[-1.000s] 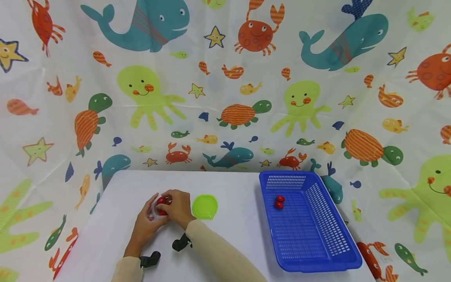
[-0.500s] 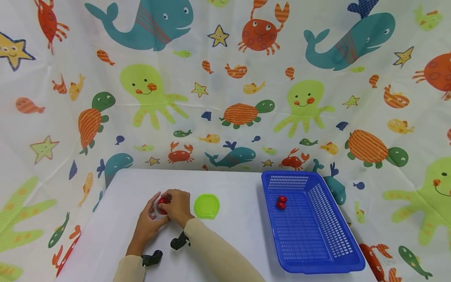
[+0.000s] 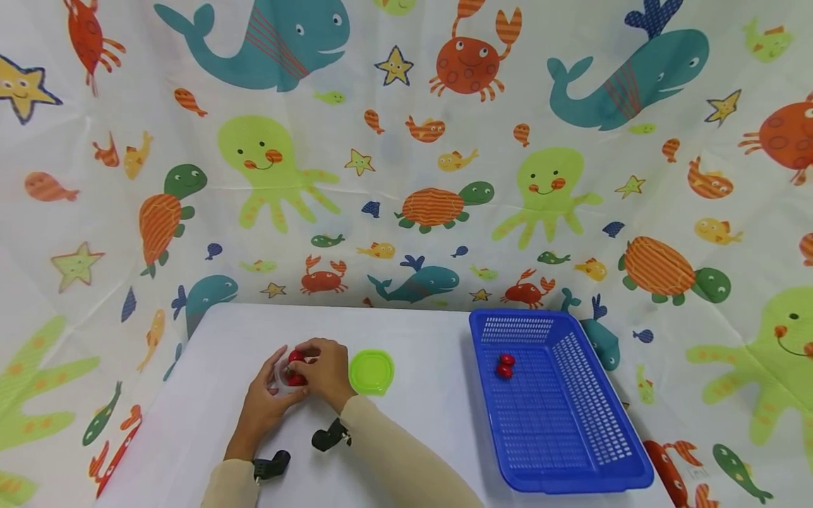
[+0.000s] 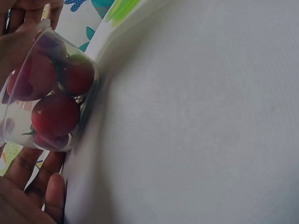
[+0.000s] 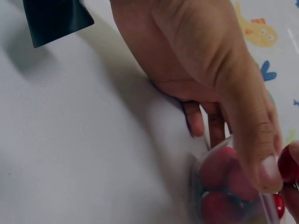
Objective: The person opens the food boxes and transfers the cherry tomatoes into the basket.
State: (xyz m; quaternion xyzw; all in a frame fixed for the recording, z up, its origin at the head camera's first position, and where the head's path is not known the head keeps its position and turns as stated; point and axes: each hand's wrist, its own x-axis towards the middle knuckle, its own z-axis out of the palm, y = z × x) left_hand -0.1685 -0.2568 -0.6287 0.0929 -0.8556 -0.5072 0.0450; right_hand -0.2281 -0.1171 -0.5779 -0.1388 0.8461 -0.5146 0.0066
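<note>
Two bare hands are working at one clear tub on the left part of the white table. The left hand is gripping the tub, its thumb and fingers curving round the wall and spreading only as wide as the tub itself. The tub's mouth is facing up toward the head camera.

The right hand is reaching over the rim, its thumb and finger nearly closing and pinching one red tomato at the tub's mouth. That grip is running off the edge of the right wrist view, so how firmly it is holding is hard to judge.

At least four more tomatoes are filling the tub, crowding against the wall, with bits of green stem showing among them.

Just to the right of the right hand, a green lid is lying flat on the table. Farther right, well apart from the hands, a blue basket is standing along the table's right side. Two loose tomatoes are resting together in its far left part.

Beige sleeves are covering both forearms, and a black mount is jutting from each wrist. Behind the table, a cloth is hanging, printed with whales, crabs, turtles and octopuses.
</note>
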